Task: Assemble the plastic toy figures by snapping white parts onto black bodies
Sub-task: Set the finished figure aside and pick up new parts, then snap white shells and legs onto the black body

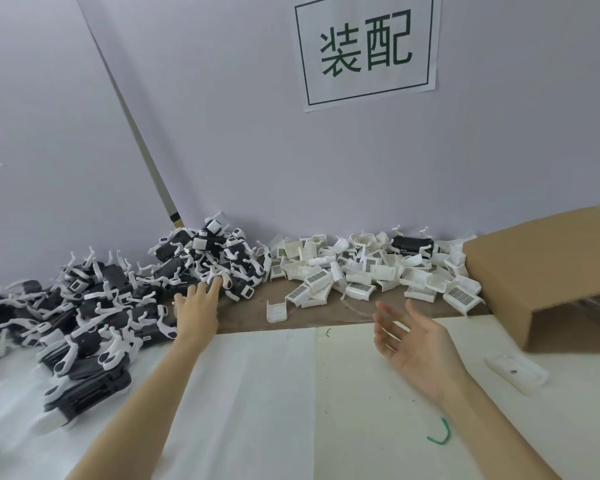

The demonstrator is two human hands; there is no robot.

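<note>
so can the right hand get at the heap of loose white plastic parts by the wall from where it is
Probably yes. The right hand is open and holds nothing, and hovers over the white table cover just short of the heap of loose white plastic parts. Nothing lies between them; the brown cardboard box sits off to the side.

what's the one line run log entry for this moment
left hand: open, fingertips at black-and-white pile | right hand: open, empty, over table | loose white parts: untouched by wall

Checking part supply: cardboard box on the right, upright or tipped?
Tipped on its side. The cardboard box has its open mouth facing the white parts pile, which spreads out from it along the wall.
</note>
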